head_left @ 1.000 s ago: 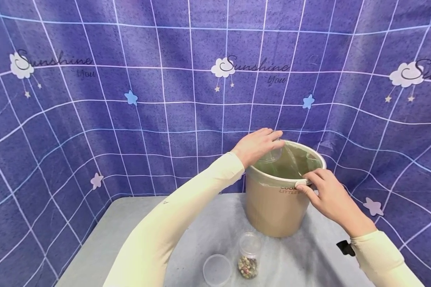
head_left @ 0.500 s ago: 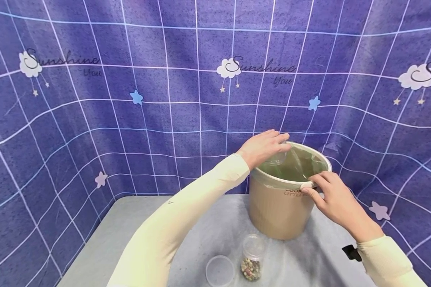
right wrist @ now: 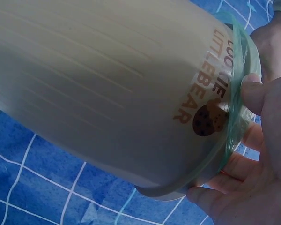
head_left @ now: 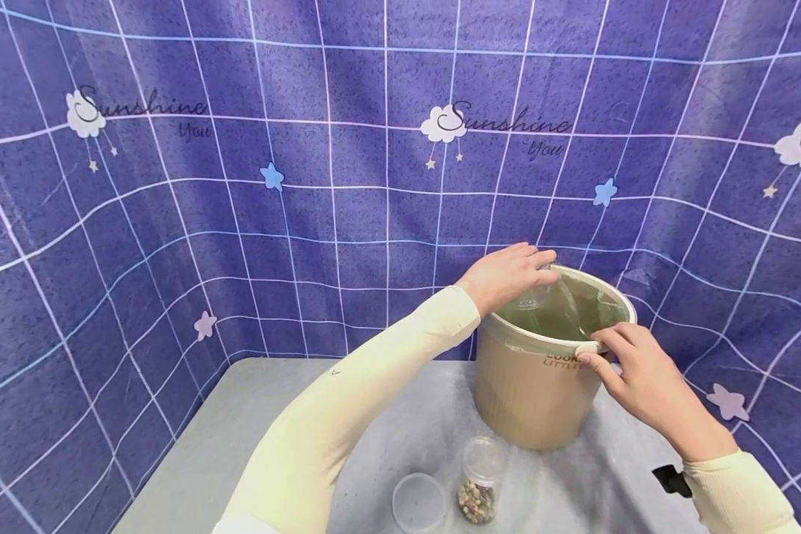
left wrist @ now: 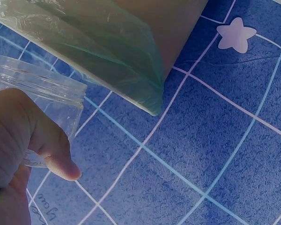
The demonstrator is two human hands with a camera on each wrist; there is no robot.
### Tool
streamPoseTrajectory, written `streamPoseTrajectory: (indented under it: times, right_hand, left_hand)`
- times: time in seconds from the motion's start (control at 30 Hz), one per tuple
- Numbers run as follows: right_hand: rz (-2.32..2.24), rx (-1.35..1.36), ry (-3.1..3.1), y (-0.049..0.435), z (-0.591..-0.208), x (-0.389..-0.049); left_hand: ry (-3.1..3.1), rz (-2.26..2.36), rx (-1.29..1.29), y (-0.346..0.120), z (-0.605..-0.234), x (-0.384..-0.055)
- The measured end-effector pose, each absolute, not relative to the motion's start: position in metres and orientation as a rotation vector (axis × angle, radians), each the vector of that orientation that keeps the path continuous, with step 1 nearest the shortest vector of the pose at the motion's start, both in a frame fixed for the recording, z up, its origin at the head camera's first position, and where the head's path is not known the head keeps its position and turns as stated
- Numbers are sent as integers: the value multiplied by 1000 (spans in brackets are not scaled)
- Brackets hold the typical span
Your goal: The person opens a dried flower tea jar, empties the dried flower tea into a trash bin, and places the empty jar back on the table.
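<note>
A beige trash bin (head_left: 530, 404) lined with a thin green bag (left wrist: 126, 56) stands at the right of the table. My left hand (head_left: 512, 278) grips a clear plastic jar (left wrist: 56, 93) with a threaded mouth, over the left side of the bin's opening. No contents show in the visible part of the jar; my fingers hide some of it. On the front right rim, my right hand (head_left: 647, 374) pinches the bin's edge and the bag folded over it. In the right wrist view the thumb lies outside, by the printed lettering (right wrist: 208, 82), with fingers around the rim.
In front of the bin, a second clear jar (head_left: 483, 460) holds small multicoloured pebble-like pieces at one end. A round translucent lid (head_left: 419, 504) lies left of it on the grey tabletop (head_left: 274, 378). A blue grid-patterned curtain (head_left: 347, 208) hangs close behind the bin.
The head view has turned slightly left, so everything appears shifted to the right. Both hands keep their places on the jar and the bin rim.
</note>
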State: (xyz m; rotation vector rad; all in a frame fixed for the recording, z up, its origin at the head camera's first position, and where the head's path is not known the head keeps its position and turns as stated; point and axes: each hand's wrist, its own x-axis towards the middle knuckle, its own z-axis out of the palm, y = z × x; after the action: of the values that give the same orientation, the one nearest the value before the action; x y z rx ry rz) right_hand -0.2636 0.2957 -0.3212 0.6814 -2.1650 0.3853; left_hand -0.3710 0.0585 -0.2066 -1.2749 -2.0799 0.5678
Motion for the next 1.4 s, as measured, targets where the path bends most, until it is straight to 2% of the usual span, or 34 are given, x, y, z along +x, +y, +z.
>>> streamPoseTrajectory:
  times: [0.53, 1.4]
  right_hand:
    - [386, 663, -2163, 295, -321, -262]
    - [385, 659, -2158, 295, -322, -263]
  left_hand:
    - [-2129, 521, -1289, 58, -206, -372]
    - [-2342, -483, -1158, 17, -205, -372]
